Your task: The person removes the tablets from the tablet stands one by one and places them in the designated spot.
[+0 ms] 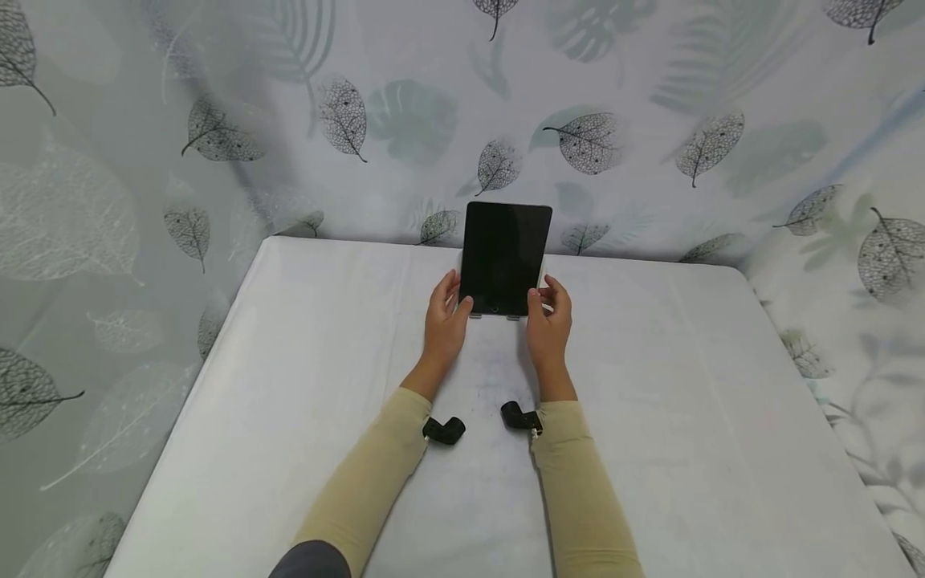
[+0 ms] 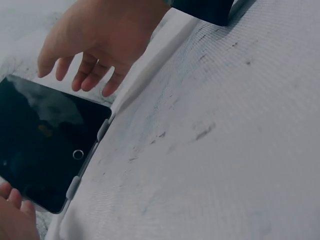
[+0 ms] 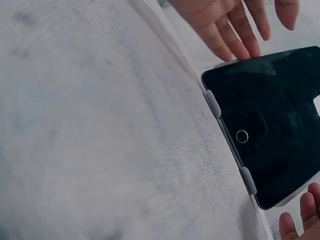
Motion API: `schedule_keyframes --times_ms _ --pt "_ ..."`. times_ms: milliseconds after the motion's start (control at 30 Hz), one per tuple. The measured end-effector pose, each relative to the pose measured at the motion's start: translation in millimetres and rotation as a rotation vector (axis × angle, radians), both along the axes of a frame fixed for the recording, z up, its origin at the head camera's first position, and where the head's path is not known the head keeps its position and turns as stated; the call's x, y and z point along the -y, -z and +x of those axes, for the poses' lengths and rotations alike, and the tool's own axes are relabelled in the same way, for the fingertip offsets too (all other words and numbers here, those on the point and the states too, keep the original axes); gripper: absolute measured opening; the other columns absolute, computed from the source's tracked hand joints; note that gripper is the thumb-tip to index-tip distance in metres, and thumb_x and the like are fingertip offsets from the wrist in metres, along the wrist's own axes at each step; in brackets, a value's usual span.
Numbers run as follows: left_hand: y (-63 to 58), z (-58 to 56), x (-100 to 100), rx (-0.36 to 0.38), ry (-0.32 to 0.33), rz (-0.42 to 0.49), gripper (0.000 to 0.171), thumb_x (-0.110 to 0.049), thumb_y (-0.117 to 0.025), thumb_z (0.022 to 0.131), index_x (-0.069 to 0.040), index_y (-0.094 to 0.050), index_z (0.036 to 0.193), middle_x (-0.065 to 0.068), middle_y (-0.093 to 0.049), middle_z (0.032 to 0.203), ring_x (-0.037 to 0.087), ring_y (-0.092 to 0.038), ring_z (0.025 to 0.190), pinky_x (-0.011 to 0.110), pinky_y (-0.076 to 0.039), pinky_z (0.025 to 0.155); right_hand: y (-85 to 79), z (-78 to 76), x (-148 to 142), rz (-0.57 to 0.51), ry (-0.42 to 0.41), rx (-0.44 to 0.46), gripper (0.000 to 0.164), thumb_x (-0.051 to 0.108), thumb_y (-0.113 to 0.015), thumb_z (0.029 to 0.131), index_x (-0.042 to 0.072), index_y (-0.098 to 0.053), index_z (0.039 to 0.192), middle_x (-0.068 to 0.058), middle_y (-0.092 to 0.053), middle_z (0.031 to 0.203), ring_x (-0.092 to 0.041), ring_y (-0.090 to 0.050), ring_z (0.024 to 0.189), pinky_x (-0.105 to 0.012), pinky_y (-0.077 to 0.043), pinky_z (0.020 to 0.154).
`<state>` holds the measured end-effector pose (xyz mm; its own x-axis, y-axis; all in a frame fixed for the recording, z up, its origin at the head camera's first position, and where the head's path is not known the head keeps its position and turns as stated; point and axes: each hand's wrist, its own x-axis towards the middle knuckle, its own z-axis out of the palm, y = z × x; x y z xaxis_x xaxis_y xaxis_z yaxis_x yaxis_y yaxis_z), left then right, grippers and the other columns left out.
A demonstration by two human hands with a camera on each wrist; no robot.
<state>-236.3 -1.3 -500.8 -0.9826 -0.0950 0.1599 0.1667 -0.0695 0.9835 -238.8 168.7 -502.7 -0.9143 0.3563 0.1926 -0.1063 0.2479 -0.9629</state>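
Note:
A black tablet (image 1: pixel 505 258) with a round home button leans upright on a stand, whose two small grey support tabs (image 3: pixel 213 104) catch its lower edge. My left hand (image 1: pixel 444 321) is at the tablet's left side; in the right wrist view its fingertips (image 3: pixel 240 51) meet that edge while the thumb stands free. On the other side is my right hand (image 1: pixel 549 325), fingers loosely bent; the left wrist view shows this hand (image 2: pixel 100 45) with a gap between its fingers and the tablet. Most of the stand is hidden behind the tablet.
The tablet stands near the back edge of a table with a white cover (image 1: pixel 325 385). Close behind hangs a leaf-patterned curtain (image 1: pixel 412 120), which also runs along both sides. A dark wrist camera (image 1: pixel 444 431) juts inward from the left sleeve, another (image 1: pixel 520 416) from the right.

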Motion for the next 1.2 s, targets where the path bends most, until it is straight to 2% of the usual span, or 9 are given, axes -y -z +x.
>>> schedule_keyframes --times_ms 167,400,633,733,833,967,1033,1100,1200 --pt "6.0 -1.7 -1.4 0.007 -0.021 -0.013 0.053 -0.009 -0.056 0.101 -0.005 -0.044 0.152 0.011 -0.046 0.155 0.026 -0.045 0.144 0.040 -0.035 0.124 6.9 -4.4 -2.1 -0.043 -0.009 0.016 0.046 0.023 -0.058 0.103 0.008 -0.052 0.146 -0.017 -0.055 0.128 -0.023 -0.053 0.118 -0.039 -0.047 0.102" --pt "9.3 -6.8 0.1 -0.005 -0.060 -0.004 0.052 -0.006 -0.062 0.097 -0.004 -0.050 0.147 0.013 -0.050 0.150 0.030 -0.049 0.138 0.046 -0.040 0.121 13.5 -7.2 -0.7 -0.028 -0.011 0.004 0.042 0.018 -0.061 0.101 0.004 -0.057 0.140 -0.018 -0.056 0.130 -0.025 -0.057 0.116 -0.040 -0.049 0.103" --pt "7.8 -8.4 -2.5 0.065 -0.059 -0.035 0.056 -0.006 -0.066 0.094 -0.007 -0.049 0.148 0.013 -0.051 0.142 0.027 -0.049 0.132 0.044 -0.042 0.119 19.0 -6.4 -2.0 -0.031 0.012 0.015 0.039 0.012 -0.063 0.099 0.002 -0.059 0.136 -0.018 -0.060 0.119 -0.016 -0.057 0.103 -0.019 -0.049 0.091" --pt "8.9 -10.5 -3.8 0.059 -0.077 -0.053 0.054 -0.005 -0.066 0.093 -0.007 -0.051 0.146 0.013 -0.054 0.138 0.027 -0.051 0.129 0.045 -0.045 0.117 20.2 -7.8 -3.1 -0.042 0.024 0.017 0.040 0.009 -0.063 0.098 0.002 -0.058 0.137 -0.018 -0.059 0.117 -0.016 -0.057 0.103 -0.018 -0.049 0.090" --pt "10.3 -11.6 -5.8 0.048 -0.121 -0.083 0.049 -0.003 -0.068 0.092 -0.008 -0.058 0.140 0.012 -0.057 0.134 0.027 -0.055 0.125 0.043 -0.049 0.113 20.0 -7.5 -3.5 -0.049 0.029 0.031 0.041 0.007 -0.064 0.096 0.001 -0.058 0.136 -0.018 -0.059 0.120 -0.020 -0.057 0.108 -0.026 -0.052 0.097" --pt "11.2 -11.6 -9.2 0.030 -0.212 -0.138 0.045 -0.003 -0.071 0.089 -0.008 -0.066 0.133 0.012 -0.064 0.125 0.025 -0.061 0.118 0.039 -0.055 0.106 18.4 -7.6 -4.0 -0.052 0.034 0.034 0.041 0.005 -0.067 0.094 -0.001 -0.060 0.134 -0.020 -0.059 0.122 -0.024 -0.059 0.112 -0.038 -0.053 0.103" --pt "13.1 -13.0 -10.2 0.019 -0.260 -0.156 0.041 -0.003 -0.073 0.088 -0.008 -0.070 0.129 0.012 -0.067 0.120 0.025 -0.064 0.114 0.038 -0.057 0.102 17.5 -8.4 -4.2 -0.047 0.038 0.028 0.039 0.003 -0.069 0.093 -0.002 -0.061 0.131 -0.021 -0.061 0.121 -0.026 -0.060 0.111 -0.036 -0.054 0.101" --pt "15.1 -14.7 -10.5 0.009 -0.297 -0.163 0.039 -0.001 -0.075 0.086 -0.007 -0.073 0.124 0.012 -0.069 0.117 0.024 -0.066 0.110 0.036 -0.059 0.098 16.2 -9.2 -4.1 -0.043 0.043 0.025 0.038 0.001 -0.071 0.091 -0.004 -0.063 0.128 -0.022 -0.062 0.118 -0.025 -0.061 0.108 -0.029 -0.054 0.097" --pt "18.9 -17.8 -9.2 0.006 -0.313 -0.148 0.036 0.001 -0.075 0.086 -0.006 -0.074 0.121 0.012 -0.071 0.115 0.023 -0.068 0.108 0.034 -0.060 0.095 14.7 -10.7 -3.3 -0.039 0.058 0.030 0.036 -0.002 -0.073 0.088 -0.006 -0.065 0.123 -0.022 -0.065 0.113 -0.023 -0.062 0.103 -0.017 -0.052 0.088"
